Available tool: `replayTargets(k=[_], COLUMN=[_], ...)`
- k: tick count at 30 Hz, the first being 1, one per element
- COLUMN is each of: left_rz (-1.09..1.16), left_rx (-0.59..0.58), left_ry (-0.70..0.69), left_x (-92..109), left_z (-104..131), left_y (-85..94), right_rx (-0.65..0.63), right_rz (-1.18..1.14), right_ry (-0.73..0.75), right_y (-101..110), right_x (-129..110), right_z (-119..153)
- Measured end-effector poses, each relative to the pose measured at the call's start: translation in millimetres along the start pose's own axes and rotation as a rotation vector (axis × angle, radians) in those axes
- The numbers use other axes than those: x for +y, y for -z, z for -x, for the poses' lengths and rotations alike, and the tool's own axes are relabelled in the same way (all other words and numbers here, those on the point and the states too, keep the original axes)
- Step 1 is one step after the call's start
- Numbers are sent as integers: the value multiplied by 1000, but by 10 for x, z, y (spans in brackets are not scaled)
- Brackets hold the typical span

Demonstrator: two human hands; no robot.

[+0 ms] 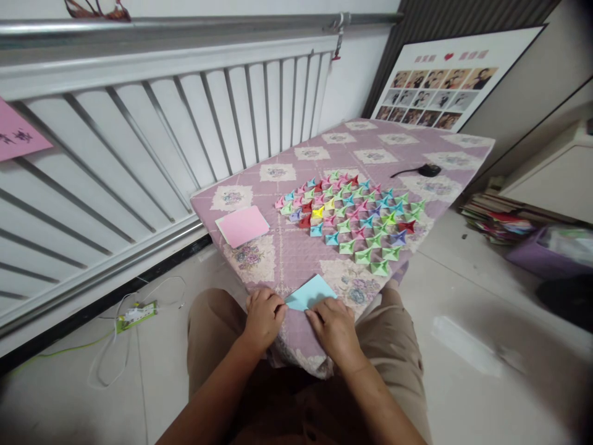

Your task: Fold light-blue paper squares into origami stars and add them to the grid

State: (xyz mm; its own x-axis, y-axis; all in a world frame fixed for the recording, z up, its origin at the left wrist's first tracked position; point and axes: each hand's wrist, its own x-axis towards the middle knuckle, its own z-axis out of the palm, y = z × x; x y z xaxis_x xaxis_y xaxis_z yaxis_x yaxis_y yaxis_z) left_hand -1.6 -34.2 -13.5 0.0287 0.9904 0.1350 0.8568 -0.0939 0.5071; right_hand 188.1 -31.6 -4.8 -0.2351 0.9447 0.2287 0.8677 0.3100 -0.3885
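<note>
A light blue sheet of paper (313, 289), which looks folded, lies at the near corner of the table. My left hand (265, 314) has its fingers curled at the paper's left corner, thumb and fingertips pinching it there. On the paper's near right edge rests my right hand (332, 324), its thumb at the lower edge and its bent fingers over the sheet. Beyond the hands, many small folded paper pieces (356, 216) in green, pink, blue, red and yellow stand in rows. A stack of pink paper sheets (244, 227) sits to the left.
A floral purple tablecloth (296, 247) covers the table. A white radiator (185, 117) runs along the left side. On the table's far right lies a black object with a cable (429, 169). A power strip (137, 316) is on the floor at left, and a photo board (435, 86) leans behind.
</note>
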Motion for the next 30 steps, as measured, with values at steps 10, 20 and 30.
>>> replayTargets(k=[10, 20, 30], left_rz=[-102, -190, -280], left_rx=[-140, -237, -297], left_ry=[110, 122, 68], left_x=[65, 104, 109], left_z=[-122, -221, -300], left_y=[111, 167, 203], right_rx=[-34, -98, -204], right_rz=[65, 123, 140], right_ry=[-55, -115, -158], right_y=[9, 52, 115], right_x=[-1, -45, -80], right_z=[-98, -188, -276])
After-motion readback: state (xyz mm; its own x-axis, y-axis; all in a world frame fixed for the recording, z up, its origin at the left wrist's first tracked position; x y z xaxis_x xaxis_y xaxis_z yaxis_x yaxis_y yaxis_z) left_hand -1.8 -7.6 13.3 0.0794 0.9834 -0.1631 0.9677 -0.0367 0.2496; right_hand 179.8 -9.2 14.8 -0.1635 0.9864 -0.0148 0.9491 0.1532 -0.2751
